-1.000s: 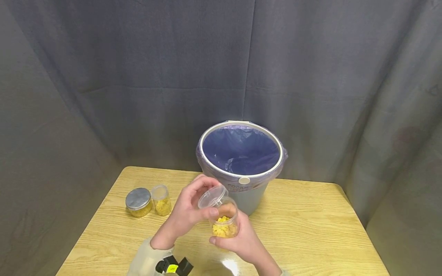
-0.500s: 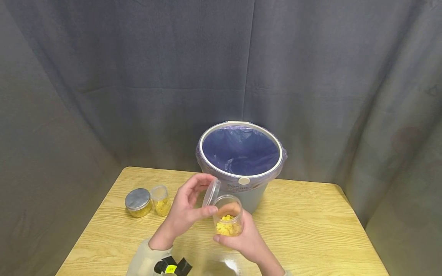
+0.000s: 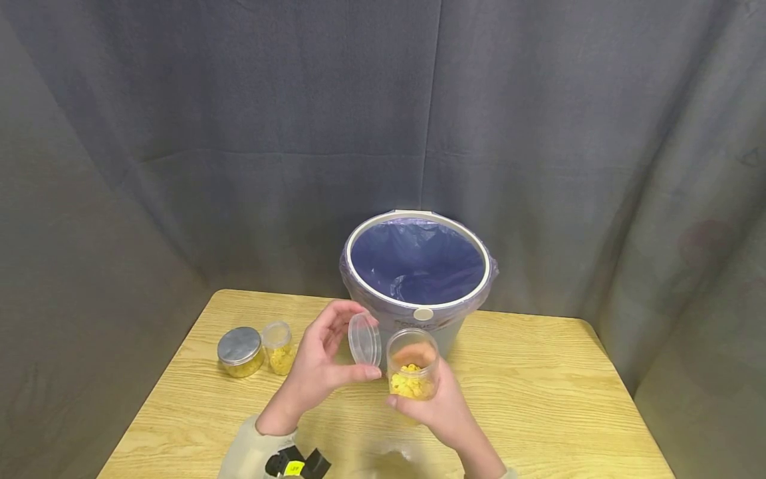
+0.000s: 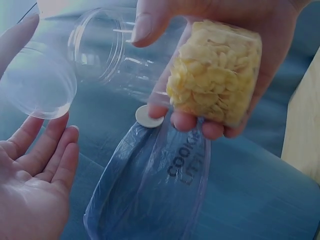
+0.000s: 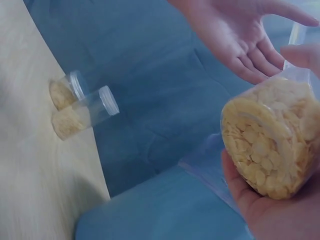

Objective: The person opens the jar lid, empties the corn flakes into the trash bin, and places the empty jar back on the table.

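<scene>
My right hand (image 3: pixel 439 406) grips a clear plastic jar (image 3: pixel 413 366), its mouth uncovered, partly filled with thin yellow flakes (image 4: pixel 217 75). The fingers wrap round the jar's side, thumb across the front in the head view. My left hand (image 3: pixel 320 359) pinches a clear round lid (image 3: pixel 364 339) by its edge, between thumb below and fingers above. The lid stands nearly upright, just left of the jar's mouth and apart from it. In the right wrist view the jar's base (image 5: pixel 260 155) faces the camera, with flakes packed against it.
Behind the hands stands a bin (image 3: pixel 423 314) with a white rim and a purple liner bag. At the left of the wooden table (image 3: pixel 538 386) are a silver-lidded jar (image 3: pixel 239 349) and a slim clear jar (image 3: pixel 279 349), both with yellow contents. Grey curtains surround the table.
The lid, earlier tilted over the jar's mouth, has been lifted off and turned upright in my left hand. My right hand has moved rightward with the jar, widening the gap.
</scene>
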Available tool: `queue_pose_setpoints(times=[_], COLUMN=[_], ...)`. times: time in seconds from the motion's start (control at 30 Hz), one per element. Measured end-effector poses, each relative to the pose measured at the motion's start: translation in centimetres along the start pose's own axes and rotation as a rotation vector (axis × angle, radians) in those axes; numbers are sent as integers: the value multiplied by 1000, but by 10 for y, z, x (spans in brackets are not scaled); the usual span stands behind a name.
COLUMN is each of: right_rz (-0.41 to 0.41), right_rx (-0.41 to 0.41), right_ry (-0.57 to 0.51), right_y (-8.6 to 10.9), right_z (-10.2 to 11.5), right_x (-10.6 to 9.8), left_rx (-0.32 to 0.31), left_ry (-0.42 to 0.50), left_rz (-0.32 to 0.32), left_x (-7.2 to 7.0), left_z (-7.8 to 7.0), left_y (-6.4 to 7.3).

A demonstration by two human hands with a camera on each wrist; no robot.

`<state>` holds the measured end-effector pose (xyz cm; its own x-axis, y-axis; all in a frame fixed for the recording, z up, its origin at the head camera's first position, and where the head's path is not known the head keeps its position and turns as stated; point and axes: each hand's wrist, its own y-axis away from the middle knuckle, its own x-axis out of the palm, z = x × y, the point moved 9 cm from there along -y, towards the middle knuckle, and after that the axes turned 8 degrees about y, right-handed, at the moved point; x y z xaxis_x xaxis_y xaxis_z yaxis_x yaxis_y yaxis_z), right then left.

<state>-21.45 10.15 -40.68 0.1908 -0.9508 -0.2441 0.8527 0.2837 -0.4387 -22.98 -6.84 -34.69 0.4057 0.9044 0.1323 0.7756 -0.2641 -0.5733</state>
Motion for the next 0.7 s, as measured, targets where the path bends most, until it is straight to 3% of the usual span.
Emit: queue_pose_setpoints(times=[0.17,0.33,0.53,0.7], right_rz=[-20,-22,-75,-161], right_rx=[83,63,-36,1], right_ry=[-79,-143,-92,7], right_y=[0,-2,-5,-2], right_z=[-5,-1,8,6], right_x=[-11,-22,-44,-64], left_rx=[-3,-7,-18,-63], left_ry=[11,12,42,30], left_rz=[-2,0,-1,-8], left_x=[0,0,-1,0], left_z=[1,4,9,16], left_y=[1,3,6,11])
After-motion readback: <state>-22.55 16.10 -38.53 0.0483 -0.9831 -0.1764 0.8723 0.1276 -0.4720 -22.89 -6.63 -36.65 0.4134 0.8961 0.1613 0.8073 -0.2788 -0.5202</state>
